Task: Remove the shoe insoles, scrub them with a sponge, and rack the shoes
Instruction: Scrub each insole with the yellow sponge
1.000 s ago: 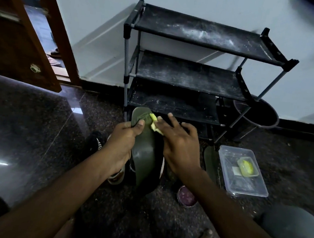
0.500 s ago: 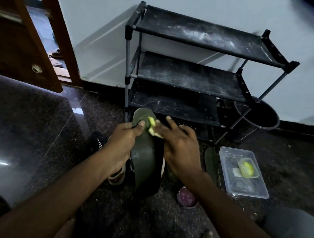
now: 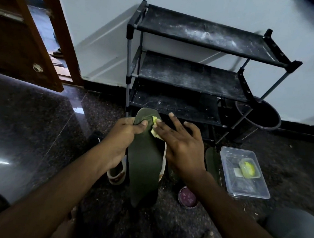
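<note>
The left grip (image 3: 124, 137) is closed on the insole (image 3: 145, 165) near its far end, thumb on top and fingers curled beneath. Just beside that thumb, the right grip (image 3: 180, 147) lies with fingers nearly straight and spread. Its forefinger presses the sponge (image 3: 154, 128) onto the same end; the right thumb is hidden.

The insole's long axis runs straight from the person toward the rack (image 3: 193, 74), far tip raised and near end low over the floor (image 3: 39, 128). The sponge sits at the far tip, so almost the whole length lies toward the person. The next stroke probably has to draw back along that axis, with the left grip bracing the tip.

A shoe (image 3: 116, 174) lies under the insole, and a second insole (image 3: 212, 160) lies beside a clear box (image 3: 248, 190) to the right.
</note>
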